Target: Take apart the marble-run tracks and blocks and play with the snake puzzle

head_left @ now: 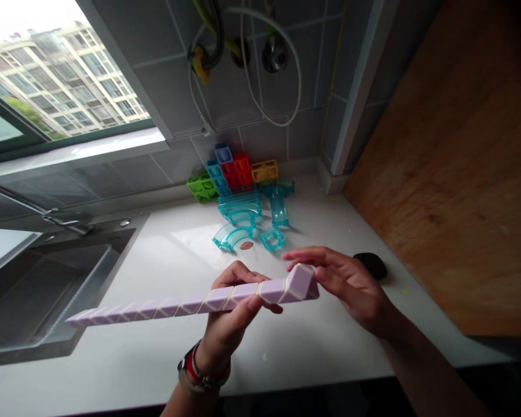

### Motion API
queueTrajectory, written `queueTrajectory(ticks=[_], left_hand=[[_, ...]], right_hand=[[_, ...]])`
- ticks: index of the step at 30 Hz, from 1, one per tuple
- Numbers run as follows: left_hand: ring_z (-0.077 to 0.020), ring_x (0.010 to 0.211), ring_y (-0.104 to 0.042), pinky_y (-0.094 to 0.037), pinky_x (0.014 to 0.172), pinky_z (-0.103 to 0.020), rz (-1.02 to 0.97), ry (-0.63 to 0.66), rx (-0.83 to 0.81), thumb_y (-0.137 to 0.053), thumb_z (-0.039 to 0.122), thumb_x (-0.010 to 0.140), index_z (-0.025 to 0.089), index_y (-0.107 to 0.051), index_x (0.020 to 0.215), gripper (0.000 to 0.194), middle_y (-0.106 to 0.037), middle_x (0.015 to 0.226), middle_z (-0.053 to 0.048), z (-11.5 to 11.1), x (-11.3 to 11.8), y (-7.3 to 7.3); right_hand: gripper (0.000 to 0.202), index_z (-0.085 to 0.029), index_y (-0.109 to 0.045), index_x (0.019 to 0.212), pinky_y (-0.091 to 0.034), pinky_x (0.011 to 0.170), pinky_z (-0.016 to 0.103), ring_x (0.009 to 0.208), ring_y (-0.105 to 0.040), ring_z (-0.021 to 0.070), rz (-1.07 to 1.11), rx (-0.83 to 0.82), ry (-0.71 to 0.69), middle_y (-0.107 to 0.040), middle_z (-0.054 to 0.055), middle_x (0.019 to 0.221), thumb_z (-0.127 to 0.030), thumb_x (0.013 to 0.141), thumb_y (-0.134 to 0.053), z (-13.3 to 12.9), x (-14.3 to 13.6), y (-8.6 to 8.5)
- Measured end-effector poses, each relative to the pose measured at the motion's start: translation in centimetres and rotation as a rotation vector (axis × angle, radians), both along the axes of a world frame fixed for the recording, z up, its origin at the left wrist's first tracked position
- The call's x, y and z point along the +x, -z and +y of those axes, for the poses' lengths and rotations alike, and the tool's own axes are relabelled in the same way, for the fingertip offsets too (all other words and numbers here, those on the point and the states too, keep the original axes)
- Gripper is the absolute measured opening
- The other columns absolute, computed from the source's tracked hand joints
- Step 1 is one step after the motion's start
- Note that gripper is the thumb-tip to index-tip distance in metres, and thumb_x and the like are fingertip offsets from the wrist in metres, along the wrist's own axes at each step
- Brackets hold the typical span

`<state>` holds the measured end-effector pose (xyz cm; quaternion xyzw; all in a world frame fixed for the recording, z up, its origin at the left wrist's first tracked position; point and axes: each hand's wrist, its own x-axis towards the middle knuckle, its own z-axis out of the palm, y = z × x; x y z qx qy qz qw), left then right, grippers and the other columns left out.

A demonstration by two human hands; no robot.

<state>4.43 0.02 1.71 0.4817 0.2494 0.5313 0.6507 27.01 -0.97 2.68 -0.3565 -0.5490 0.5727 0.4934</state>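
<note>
Pinching a long, thin lilac plastic stick of wedge segments w/ pale seams (191, 305) rn: the left hand (226, 324) is gripping it toward its right end, thumb on the near side, fingers curling round behind. The stick is hanging above the glossy white countertop (169, 368), pointing left toward the grey metal sink (108, 255), and its right-end block (301, 282) is angling out of line w/ the rest. The right hand (358, 292) is hovering at that block, fingers spread, not closing on anything; can't tell if it's touching. Step in hand, imo: left's steadying, right's lining up w/ the bent end. Next move's prob calling for a firm left pinch plus right thumb & fingers closing on that block. BTW, translucent teal plastic pieces (279, 207) are sitting behind, near red openwork plastic blocks (244, 169).
</note>
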Motion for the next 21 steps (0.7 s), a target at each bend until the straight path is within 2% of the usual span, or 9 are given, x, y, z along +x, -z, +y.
queueTrajectory(ticks=[1, 3, 6, 10, 14, 16, 18, 21], left_hand=[[-0.0157, 0.071, -0.076, -0.065, 0.065, -0.027, -0.048, 0.035, -0.043, -0.078, 0.032, 0.09, 0.019, -0.064, 0.098, 0.021, -0.077, 0.094, -0.002, 0.1, 0.0, 0.0], [-0.015, 0.074, -0.076, -0.066, 0.065, -0.027, -0.085, 0.071, -0.076, -0.078, 0.03, 0.09, 0.02, -0.063, 0.099, 0.02, -0.076, 0.096, -0.002, 0.2, 0.0, -0.1], [-0.0165, 0.084, -0.075, -0.067, 0.067, -0.028, -0.066, 0.062, -0.052, -0.079, 0.028, 0.09, 0.02, -0.062, 0.099, 0.02, -0.075, 0.096, -0.003, 0.1, 0.2, -0.2], [-0.0163, 0.086, -0.073, -0.069, 0.069, -0.03, -0.005, -0.018, 0.003, -0.077, 0.023, 0.092, 0.021, -0.059, 0.099, 0.02, -0.072, 0.096, -0.002, -0.1, 0.4, -0.1], [-0.0189, 0.086, -0.075, -0.068, 0.067, -0.031, 0.141, -0.171, 0.152, -0.079, 0.011, 0.086, 0.021, -0.059, 0.099, 0.026, -0.072, 0.102, -0.003, -0.3, 0.8, 0.2], [-0.0187, 0.084, -0.075, -0.066, 0.069, -0.03, 0.202, -0.239, 0.213, -0.081, 0.011, 0.085, 0.02, -0.062, 0.1, 0.026, -0.073, 0.103, -0.005, -0.4, 1.1, 0.3], [-0.0199, 0.088, -0.075, -0.066, 0.076, -0.032, 0.221, -0.246, 0.223, -0.081, 0.015, 0.085, 0.02, -0.064, 0.103, 0.025, -0.074, 0.105, -0.006, -0.3, 1.2, 0.3], [-0.0255, 0.112, -0.073, -0.062, 0.096, -0.036, 0.283, -0.232, 0.22, -0.081, 0.022, 0.087, 0.02, -0.07, 0.114, 0.028, -0.075, 0.12, -0.01, -0.3, 1.0, 0.1]], right_hand=[[0.033, -0.031, -0.067, 0.131, -0.054, 0.092, 0.032, 0.109, -0.066, 0.021, 0.049, -0.02, -0.075, -0.07, 0.005, 0.12, -0.043, 0.101, -0.066, -0.1, -0.1, 0.1], [0.033, -0.031, -0.068, 0.129, -0.055, 0.083, 0.027, 0.096, -0.067, 0.0168, 0.123, -0.043, -0.113, -0.071, 0.003, 0.108, -0.04, 0.097, -0.073, -0.2, -0.3, 0.3], [0.024, -0.028, -0.071, 0.116, -0.053, 0.072, 0.021, 0.082, -0.064, 0.0121, 0.162, -0.069, -0.037, -0.069, 0.0, 0.093, -0.036, 0.095, -0.077, -0.3, -0.8, 0.5], [0.022, -0.023, -0.068, 0.107, -0.058, 0.07, 0.024, 0.079, -0.067, 0.0132, 0.145, -0.136, 0.039, -0.07, 0.001, 0.089, -0.038, 0.094, -0.077, -0.4, -1.5, 0.3], [0.025, -0.023, -0.062, 0.1, -0.061, 0.064, 0.025, 0.082, -0.069, 0.0172, 0.056, -0.127, 0.21, -0.071, 0.001, 0.087, -0.04, 0.093, -0.078, -0.6, -2.1, 0.0], [0.026, -0.023, -0.061, 0.099, -0.059, 0.061, 0.025, 0.08, -0.069, 0.0177, -0.009, -0.106, 0.284, -0.071, 0.001, 0.086, -0.042, 0.093, -0.077, -0.9, -2.5, 0.0], [0.026, -0.023, -0.061, 0.1, -0.059, 0.06, 0.026, 0.077, -0.069, 0.0171, -0.05, -0.086, 0.349, -0.071, 0.001, 0.085, -0.044, 0.094, -0.075, -1.3, -3.1, 0.0], [0.024, -0.024, -0.063, 0.105, -0.059, 0.063, 0.027, 0.077, -0.07, 0.0167, -0.076, -0.085, 0.349, -0.073, 0.001, 0.089, -0.043, 0.095, -0.075, -1.8, -4.2, 0.2]])
